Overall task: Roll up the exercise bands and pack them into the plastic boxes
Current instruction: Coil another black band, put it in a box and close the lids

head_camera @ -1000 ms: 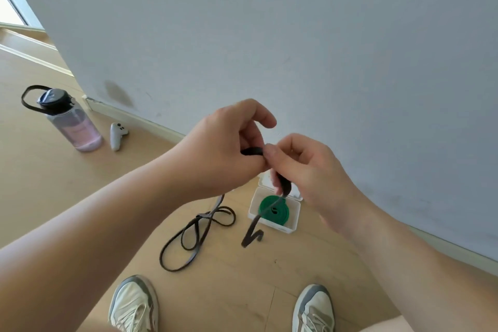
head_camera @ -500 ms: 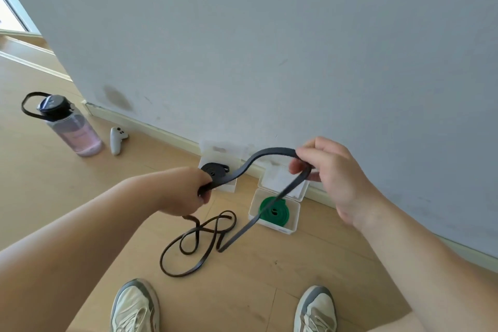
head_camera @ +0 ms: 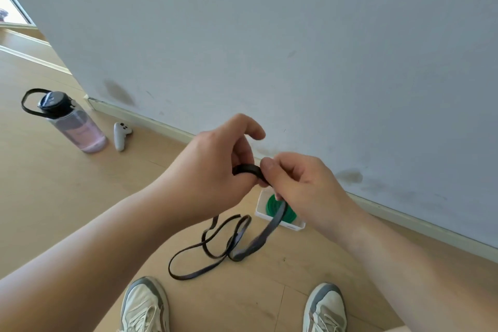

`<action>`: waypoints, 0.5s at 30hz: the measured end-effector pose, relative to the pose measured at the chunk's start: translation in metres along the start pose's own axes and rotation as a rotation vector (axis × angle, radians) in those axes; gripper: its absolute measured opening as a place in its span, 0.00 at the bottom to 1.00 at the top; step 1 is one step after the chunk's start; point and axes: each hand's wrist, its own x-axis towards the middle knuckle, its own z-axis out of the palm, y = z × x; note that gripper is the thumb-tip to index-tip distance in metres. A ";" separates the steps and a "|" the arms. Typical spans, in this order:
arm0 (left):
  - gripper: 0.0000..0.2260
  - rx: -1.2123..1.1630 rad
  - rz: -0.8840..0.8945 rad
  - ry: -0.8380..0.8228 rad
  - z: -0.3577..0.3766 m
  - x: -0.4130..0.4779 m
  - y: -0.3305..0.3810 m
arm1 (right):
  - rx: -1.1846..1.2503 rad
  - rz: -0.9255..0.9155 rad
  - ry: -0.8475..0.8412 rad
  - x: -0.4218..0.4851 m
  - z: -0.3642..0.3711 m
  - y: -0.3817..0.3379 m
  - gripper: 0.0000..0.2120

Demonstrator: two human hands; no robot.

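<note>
My left hand [head_camera: 213, 170] is closed around the small wound coil of the flat black rubber exercise band [head_camera: 246, 170], thumb and fingers pinching it. My right hand [head_camera: 293, 183] meets it just beside, thumb and forefinger pinched on the strip where it leaves the coil. From there the band's loose length hangs down and lies in looping curves on the pale wooden floor [head_camera: 67, 197], between my hands and my two white sneakers [head_camera: 144, 304]. Behind my right hand, an open clear plastic box [head_camera: 262, 210] sits by the skirting board, holding a rolled green band [head_camera: 272, 206]. A pink-tinted water bottle [head_camera: 74, 124] and a white controller [head_camera: 121, 136] rest far left.
</note>
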 end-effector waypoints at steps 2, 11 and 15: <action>0.09 -0.053 -0.080 -0.093 -0.002 0.001 0.001 | 0.038 -0.002 0.016 0.002 -0.003 0.002 0.20; 0.19 0.320 -0.433 -0.755 -0.001 0.002 -0.058 | 0.079 0.003 0.152 0.003 -0.017 0.001 0.22; 0.08 0.570 -0.490 -0.695 0.001 0.001 -0.083 | 0.299 0.123 0.290 0.004 -0.038 0.004 0.22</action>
